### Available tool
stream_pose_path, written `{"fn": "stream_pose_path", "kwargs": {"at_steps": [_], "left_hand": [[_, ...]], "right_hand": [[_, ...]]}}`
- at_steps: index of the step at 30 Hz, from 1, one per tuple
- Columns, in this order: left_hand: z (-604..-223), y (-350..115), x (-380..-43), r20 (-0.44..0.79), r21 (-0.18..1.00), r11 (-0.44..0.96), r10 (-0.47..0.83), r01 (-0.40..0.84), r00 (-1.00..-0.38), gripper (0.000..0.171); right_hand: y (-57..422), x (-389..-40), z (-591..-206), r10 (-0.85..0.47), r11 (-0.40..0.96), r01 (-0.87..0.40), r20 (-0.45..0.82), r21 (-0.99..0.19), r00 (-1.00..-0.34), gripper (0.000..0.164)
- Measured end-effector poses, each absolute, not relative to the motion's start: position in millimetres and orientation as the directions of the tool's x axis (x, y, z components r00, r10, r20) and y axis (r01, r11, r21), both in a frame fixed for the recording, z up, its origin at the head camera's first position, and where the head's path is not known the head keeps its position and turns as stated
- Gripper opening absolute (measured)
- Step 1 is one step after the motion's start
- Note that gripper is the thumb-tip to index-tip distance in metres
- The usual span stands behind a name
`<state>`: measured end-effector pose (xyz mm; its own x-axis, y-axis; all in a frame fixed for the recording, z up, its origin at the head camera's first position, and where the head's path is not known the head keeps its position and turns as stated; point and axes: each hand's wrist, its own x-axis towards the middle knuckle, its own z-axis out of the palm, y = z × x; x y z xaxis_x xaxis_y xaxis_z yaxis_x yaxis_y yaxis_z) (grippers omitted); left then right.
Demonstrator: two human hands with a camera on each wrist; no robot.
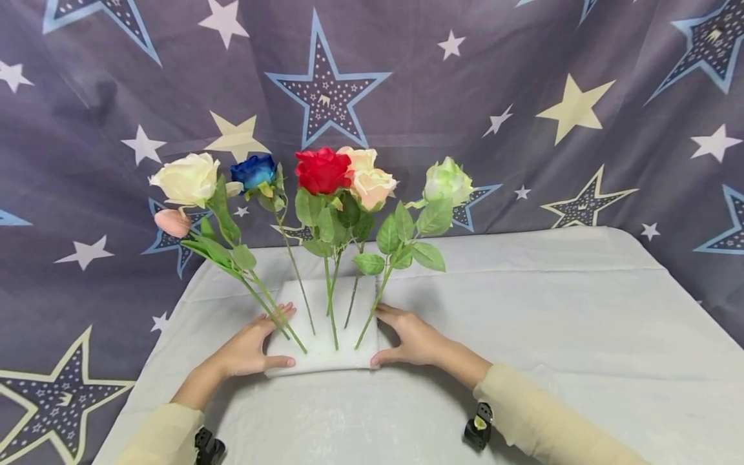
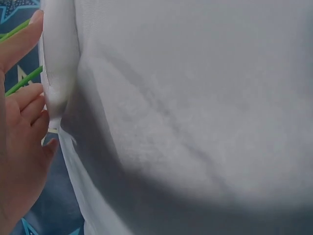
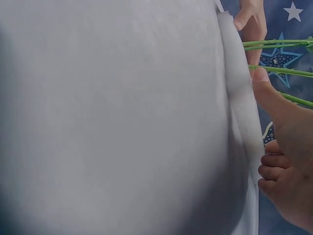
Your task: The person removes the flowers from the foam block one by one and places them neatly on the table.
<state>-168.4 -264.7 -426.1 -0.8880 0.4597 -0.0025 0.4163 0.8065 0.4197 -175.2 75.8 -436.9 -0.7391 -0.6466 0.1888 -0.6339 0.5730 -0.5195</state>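
Note:
A white foam block (image 1: 351,360) lies on the table with several artificial flowers standing in it. Leaning left are a white rose (image 1: 185,181) and a pink tulip (image 1: 172,223). Further right come a blue rose (image 1: 254,173), a red rose (image 1: 322,170), cream-peach roses (image 1: 373,187) and a pale green rose (image 1: 446,182). My left hand (image 1: 247,347) holds the block's left side, thumb near the front edge and fingers further back. Opposite it, my right hand (image 1: 414,338) holds the right side with thumb and fingers spread. In the right wrist view, its fingers (image 3: 274,169) bend beside the block.
A pale grey cloth (image 1: 523,323) covers the table, with slight folds. Behind it hangs a dark curtain (image 1: 407,97) printed with stars. Green stems (image 3: 288,71) rise between the hands, and leaves (image 1: 429,255) spread out above the block.

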Motion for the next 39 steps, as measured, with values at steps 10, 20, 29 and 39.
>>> {"fn": "stream_pose_path", "kwargs": {"at_steps": [10,20,29,39], "left_hand": [[-424.9,-264.2,-168.2,0.014,0.335,0.821,0.485,0.461,-0.874,0.095],[-427.3,-265.7,-167.5,0.035,0.285,0.826,0.498,0.486,-0.867,0.095],[-428.3,-266.2,-168.3,0.04,0.285,0.828,0.492,0.482,-0.869,0.096],[-427.0,-266.7,-167.7,0.045,0.269,0.821,0.512,0.504,-0.858,0.096]], "right_hand": [[97.8,-171.4,-423.6,-0.654,0.566,-0.644,0.195,-0.515,-0.731,0.08],[124.4,-170.0,-411.3,-0.632,0.546,-0.654,0.255,-0.523,-0.732,0.07],[133.7,-172.1,-411.9,-0.556,0.48,-0.593,0.298,-0.647,-0.776,0.057],[122.5,-170.7,-408.2,-0.549,0.399,-0.568,0.308,-0.72,-0.777,0.051]]}}
